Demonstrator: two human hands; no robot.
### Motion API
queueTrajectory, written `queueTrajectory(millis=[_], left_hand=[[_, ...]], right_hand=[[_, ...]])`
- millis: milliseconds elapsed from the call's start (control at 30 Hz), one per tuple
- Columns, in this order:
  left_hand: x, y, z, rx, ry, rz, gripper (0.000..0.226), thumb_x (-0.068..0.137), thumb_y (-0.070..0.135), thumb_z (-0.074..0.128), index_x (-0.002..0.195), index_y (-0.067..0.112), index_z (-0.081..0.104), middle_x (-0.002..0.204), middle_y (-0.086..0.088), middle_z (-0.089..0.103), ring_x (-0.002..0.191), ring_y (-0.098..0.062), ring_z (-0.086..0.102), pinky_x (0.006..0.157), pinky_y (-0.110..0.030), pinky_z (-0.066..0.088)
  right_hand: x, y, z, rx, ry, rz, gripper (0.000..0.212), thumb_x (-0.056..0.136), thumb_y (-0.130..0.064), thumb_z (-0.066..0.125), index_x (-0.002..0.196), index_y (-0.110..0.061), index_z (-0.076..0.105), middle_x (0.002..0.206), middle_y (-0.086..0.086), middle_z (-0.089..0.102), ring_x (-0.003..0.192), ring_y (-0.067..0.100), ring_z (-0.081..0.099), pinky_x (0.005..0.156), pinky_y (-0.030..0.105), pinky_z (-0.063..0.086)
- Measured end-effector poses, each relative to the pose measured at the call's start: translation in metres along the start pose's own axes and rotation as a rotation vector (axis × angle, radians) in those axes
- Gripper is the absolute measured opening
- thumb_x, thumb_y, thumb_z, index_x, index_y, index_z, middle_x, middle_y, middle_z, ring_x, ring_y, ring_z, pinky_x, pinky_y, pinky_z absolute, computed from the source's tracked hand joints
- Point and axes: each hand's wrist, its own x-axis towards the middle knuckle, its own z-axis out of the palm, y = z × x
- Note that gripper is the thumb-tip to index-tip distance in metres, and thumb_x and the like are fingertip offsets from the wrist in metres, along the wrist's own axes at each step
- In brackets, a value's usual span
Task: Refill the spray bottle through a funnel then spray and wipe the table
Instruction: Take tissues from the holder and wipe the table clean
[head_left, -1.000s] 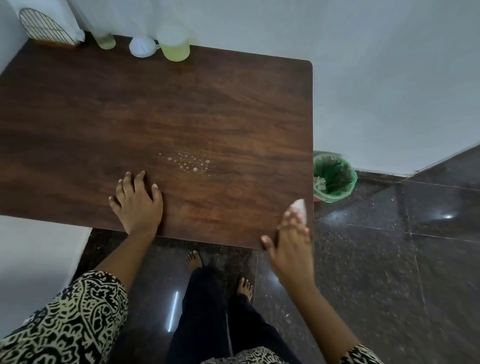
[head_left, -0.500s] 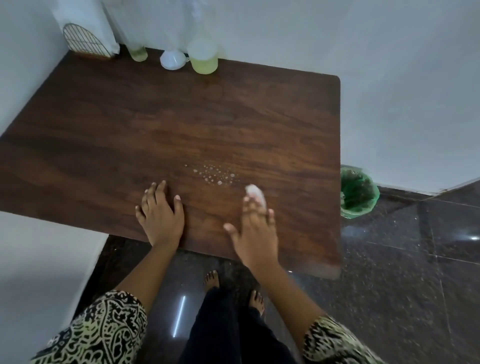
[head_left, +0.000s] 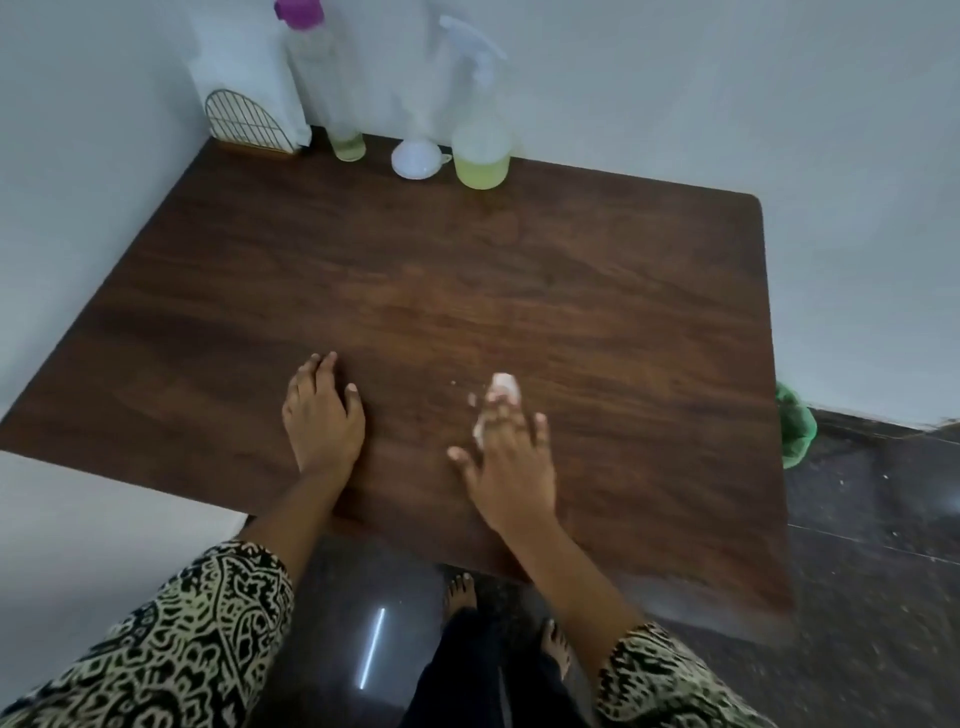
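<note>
My right hand (head_left: 511, 457) presses a small white tissue (head_left: 501, 391) flat onto the brown wooden table (head_left: 597, 312), right where the sprayed droplets lie; only a few drops show beside it. My left hand (head_left: 322, 415) rests flat on the table to the left, fingers spread, holding nothing. At the far edge stand the clear spray bottle (head_left: 480, 145) with yellow-green liquid, the white funnel (head_left: 417, 156) set mouth down, and a tall clear bottle (head_left: 332, 93) with a purple cap.
A wire holder with white paper (head_left: 249, 119) stands in the back left corner against the wall. A green-lined bin (head_left: 792, 431) sits on the dark floor past the table's right edge. My bare feet (head_left: 460, 592) show below the near edge.
My right hand with the tissue moved from the table's near right edge leftward and forward onto the droplets, covering most of them. The left hand stayed put. The view tilted up.
</note>
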Motion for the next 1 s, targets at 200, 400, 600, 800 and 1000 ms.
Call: queueTrajectory(millis=[200, 400, 600, 800, 1000], left_hand=[[0.017, -0.009, -0.003, 0.069, -0.003, -0.024, 0.044, 0.095, 0.023, 0.049, 0.138, 0.011, 0.048, 0.148, -0.013, 0.041, 0.138, -0.033, 0.033, 0.108, -0.051, 0.027], [0.017, -0.013, -0.002, 0.050, -0.011, -0.025, 0.044, 0.095, 0.023, 0.049, 0.138, 0.014, 0.048, 0.148, -0.010, 0.043, 0.139, -0.030, 0.033, 0.109, -0.050, 0.026], [0.018, -0.012, -0.004, 0.004, -0.015, -0.034, 0.044, 0.095, 0.019, 0.048, 0.139, 0.016, 0.047, 0.148, -0.007, 0.043, 0.140, -0.027, 0.031, 0.110, -0.049, 0.024], [0.018, -0.012, -0.003, 0.002, -0.022, -0.027, 0.043, 0.095, 0.019, 0.048, 0.138, 0.016, 0.049, 0.148, -0.007, 0.044, 0.140, -0.027, 0.031, 0.110, -0.050, 0.024], [0.018, -0.013, -0.003, -0.003, -0.019, -0.024, 0.042, 0.094, 0.018, 0.050, 0.136, 0.016, 0.051, 0.146, -0.007, 0.045, 0.140, -0.028, 0.032, 0.109, -0.051, 0.025]], right_hand=[[0.006, 0.047, -0.013, 0.070, 0.025, 0.304, 0.070, 0.097, -0.052, 0.013, 0.150, -0.006, 0.016, 0.158, 0.008, 0.016, 0.147, 0.020, 0.012, 0.118, 0.042, 0.008], [0.010, -0.031, -0.001, 0.036, 0.012, -0.140, 0.050, 0.085, -0.016, 0.038, 0.131, -0.004, 0.054, 0.132, 0.010, 0.058, 0.123, 0.022, 0.055, 0.099, 0.045, 0.045], [-0.004, -0.013, -0.017, 0.047, 0.112, -0.271, 0.045, 0.081, -0.015, 0.044, 0.123, -0.018, 0.060, 0.100, -0.009, 0.068, 0.085, 0.013, 0.048, 0.061, 0.023, 0.050], [0.038, 0.006, -0.027, 0.979, 0.142, 0.225, 0.027, 0.087, -0.005, 0.058, 0.089, -0.026, 0.074, 0.098, -0.005, 0.068, 0.081, 0.014, 0.064, 0.077, 0.032, 0.050], [0.028, 0.012, -0.017, 0.282, 0.234, -0.128, 0.033, 0.088, -0.007, 0.048, 0.114, -0.012, 0.068, 0.119, -0.001, 0.065, 0.115, 0.013, 0.055, 0.096, 0.023, 0.047]])
